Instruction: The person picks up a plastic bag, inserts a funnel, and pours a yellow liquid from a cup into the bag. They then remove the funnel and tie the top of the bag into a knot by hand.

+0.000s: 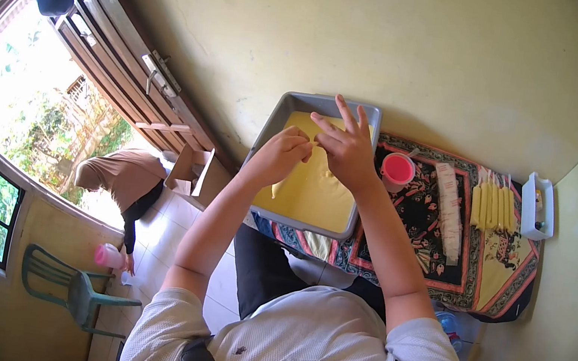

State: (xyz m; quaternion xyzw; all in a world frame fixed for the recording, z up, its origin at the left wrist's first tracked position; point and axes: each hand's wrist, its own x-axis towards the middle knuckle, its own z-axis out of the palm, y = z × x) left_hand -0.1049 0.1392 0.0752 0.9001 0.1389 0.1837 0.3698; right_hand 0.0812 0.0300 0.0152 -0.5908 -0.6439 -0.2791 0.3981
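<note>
My left hand (pixel 280 156) is closed, its fingers curled at the neck of a slim plastic tube bag (pixel 274 191). Most of the bag is hidden behind that hand and forearm; a pale yellow end shows below. My right hand (pixel 348 148) pinches at the bag's top with thumb and index finger, its other fingers spread upward. Both hands are close together above a grey tub (pixel 372 118) of yellow liquid.
On the patterned cloth (pixel 469 281) right of the tub are a pink cup (pixel 398 170), a long strip of plastic bags (pixel 448 213), several filled yellow tubes (pixel 494 205) and a white basket (pixel 538 208). A person (pixel 126 181) bends near the doorway, beside a green chair (pixel 79 291).
</note>
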